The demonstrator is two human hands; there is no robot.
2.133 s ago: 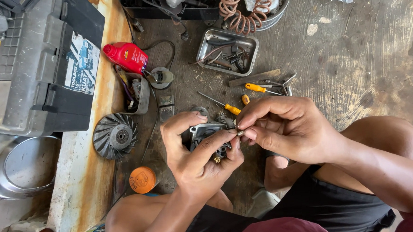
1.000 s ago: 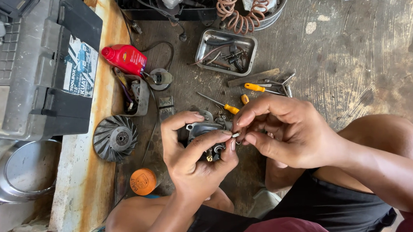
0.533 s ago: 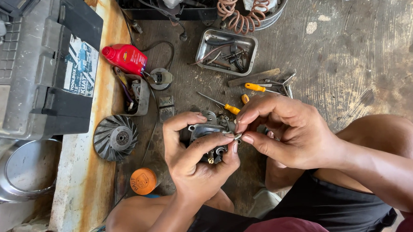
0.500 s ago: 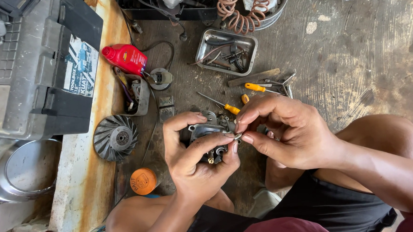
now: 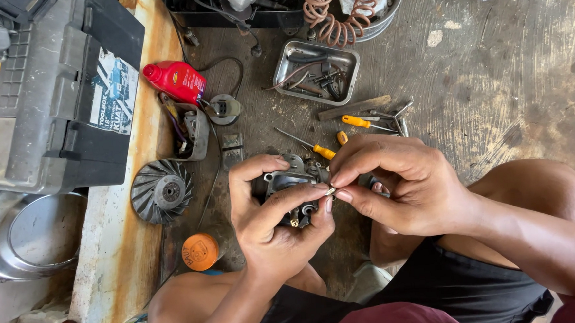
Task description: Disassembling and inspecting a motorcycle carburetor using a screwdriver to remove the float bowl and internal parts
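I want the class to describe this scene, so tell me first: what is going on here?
A person sits on a stained concrete floor. The left hand grips a small metal engine part, while the right hand pinches a tiny metal piece at its edge. Around them lie a yellow-handled screwdriver, a metal parts tray, a finned flywheel, a red bottle, an orange cap and a grey toolbox.

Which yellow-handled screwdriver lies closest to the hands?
The one with the long thin shaft, its yellow handle ending just above the right hand. The other yellow-handled screwdriver lies farther up, beside the pliers, clear of both hands.
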